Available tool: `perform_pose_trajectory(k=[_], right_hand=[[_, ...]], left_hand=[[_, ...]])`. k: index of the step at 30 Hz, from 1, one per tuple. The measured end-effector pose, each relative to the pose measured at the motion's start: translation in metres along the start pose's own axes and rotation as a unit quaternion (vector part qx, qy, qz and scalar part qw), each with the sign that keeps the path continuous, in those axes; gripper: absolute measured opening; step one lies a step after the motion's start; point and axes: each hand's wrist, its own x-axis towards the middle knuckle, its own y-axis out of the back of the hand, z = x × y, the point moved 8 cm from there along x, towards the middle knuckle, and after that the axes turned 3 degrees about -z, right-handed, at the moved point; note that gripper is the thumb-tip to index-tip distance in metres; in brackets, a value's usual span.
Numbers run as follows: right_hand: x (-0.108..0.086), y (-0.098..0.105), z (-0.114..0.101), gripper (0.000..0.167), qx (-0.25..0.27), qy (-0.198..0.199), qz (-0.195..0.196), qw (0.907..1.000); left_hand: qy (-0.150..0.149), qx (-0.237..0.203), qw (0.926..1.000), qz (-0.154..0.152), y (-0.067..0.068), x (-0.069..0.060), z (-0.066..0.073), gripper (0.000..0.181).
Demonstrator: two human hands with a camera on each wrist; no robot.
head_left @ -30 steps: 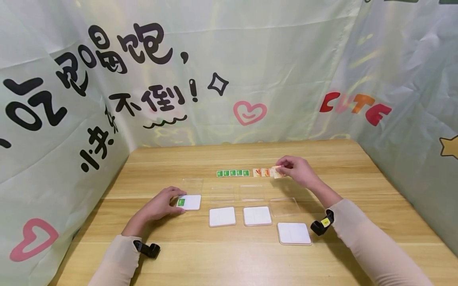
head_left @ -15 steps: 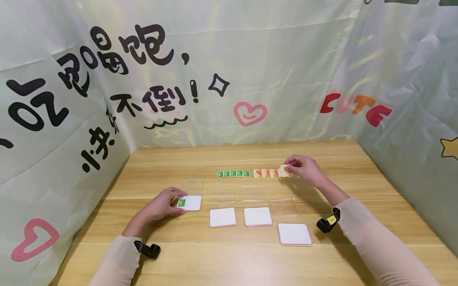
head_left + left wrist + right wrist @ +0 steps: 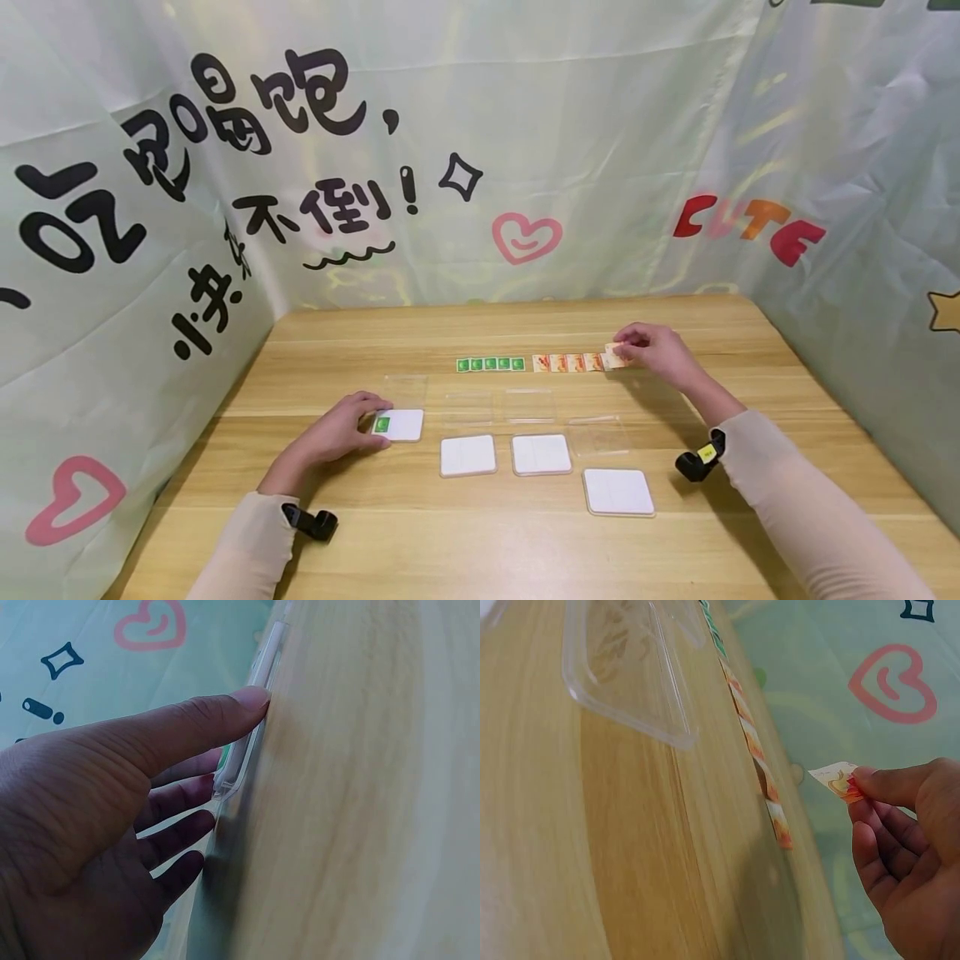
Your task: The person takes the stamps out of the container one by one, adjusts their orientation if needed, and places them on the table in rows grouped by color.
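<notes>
My left hand (image 3: 348, 429) holds a thin clear case with white contents (image 3: 407, 425) at the left, thumb on its near edge and fingers along the far side. A small green card (image 3: 382, 424) lies on its left end. In the left wrist view the thumb presses the edge of the case (image 3: 262, 671). Farther back, my right hand (image 3: 660, 357) pinches a small orange-and-cream card (image 3: 840, 780) between thumb and index finger, raised off the table. It is at the right end of a row of overlapping orange cards (image 3: 567, 363).
Several green cards (image 3: 491, 364) continue the row leftward. Three more white-filled cases (image 3: 468, 456) lie in front, with clear plastic lids (image 3: 597, 436) behind them. Printed cloth (image 3: 600, 167) hangs around the wooden table (image 3: 480, 533).
My right hand has moved rightward along the row, and more orange cards now show lying to its left. It still pinches a card. The left hand has stayed on the case.
</notes>
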Motion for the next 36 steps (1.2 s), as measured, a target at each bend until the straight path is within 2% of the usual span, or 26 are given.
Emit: perform_pose_trajectory(k=[11,20,36], right_hand=[[0.000,0.007,0.020,0.025,0.015,-0.027,-0.015,0.9994],[0.000,0.008,0.039,0.025,0.047,-0.051,-0.029,0.9972],[0.008,0.005,0.053,0.027,0.026,-0.076,-0.045,0.9958]], left_hand=[[0.002,0.004,1.0000,-0.001,0.000,0.001,-0.001,0.063],[0.000,0.000,1.0000,-0.001,0.000,0.001,0.000,0.063],[0.000,0.005,1.0000,0.002,0.000,0.000,0.001,0.062]])
